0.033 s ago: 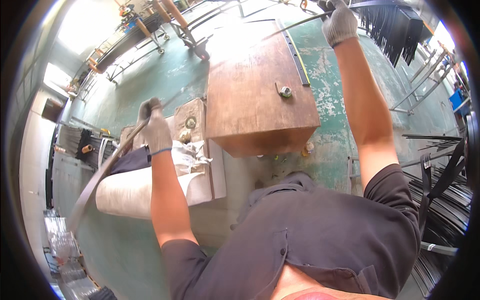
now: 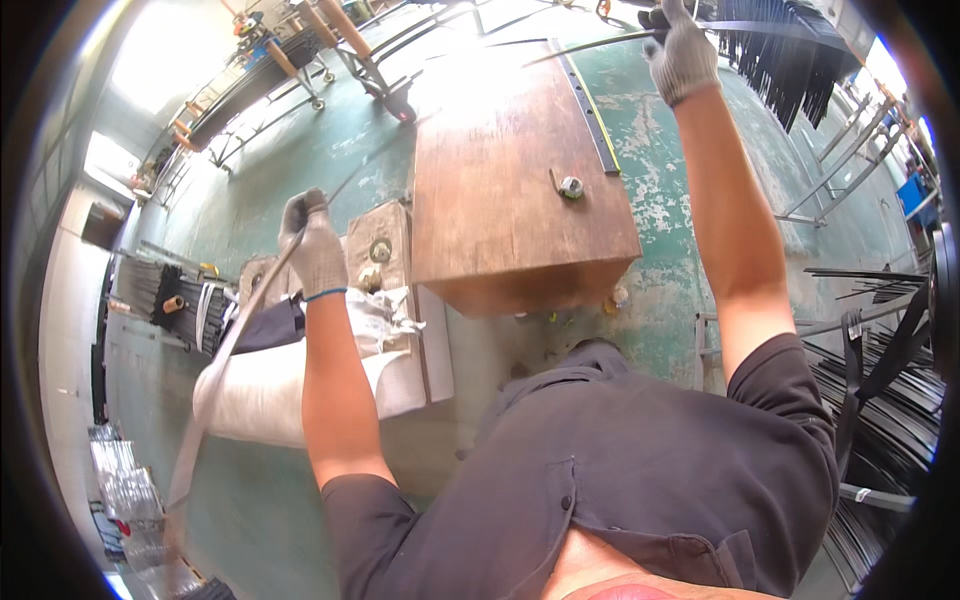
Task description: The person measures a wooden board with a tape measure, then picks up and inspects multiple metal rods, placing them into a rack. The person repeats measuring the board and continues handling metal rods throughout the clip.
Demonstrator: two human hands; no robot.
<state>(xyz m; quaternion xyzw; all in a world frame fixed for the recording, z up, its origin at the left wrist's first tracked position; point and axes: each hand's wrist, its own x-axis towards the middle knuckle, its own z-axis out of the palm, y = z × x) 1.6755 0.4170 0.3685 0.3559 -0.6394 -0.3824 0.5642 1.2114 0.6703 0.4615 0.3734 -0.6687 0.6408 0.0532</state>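
A long, thin, flexible grey strip (image 2: pixel 235 335) is stretched between my hands above a brown wooden bench (image 2: pixel 520 215). My left hand (image 2: pixel 318 250), in a light knit glove, is closed around it left of the bench, and the strip's free length droops beyond that hand toward the lower left. At the upper right, my gloved right hand (image 2: pixel 682 58) grips the strip with its fingers curled. Glare over the bench's far end washes out part of the strip. On the bench top lie a small round metal piece (image 2: pixel 571 187) and a long ruler-like bar (image 2: pixel 592 112) along the right edge.
A bench with a white padded roll (image 2: pixel 260 400), tan pads (image 2: pixel 375 240) and crumpled white cloth (image 2: pixel 385 325) stands left. Bundles of black strips hang at upper right (image 2: pixel 780 60) and fill a rack (image 2: pixel 890 400) at right. A roller cart (image 2: pixel 255 85) stands far left.
The strip's drooping free length has swung to the right, closer to my left forearm. My left hand has risen slightly; my right hand has barely shifted.
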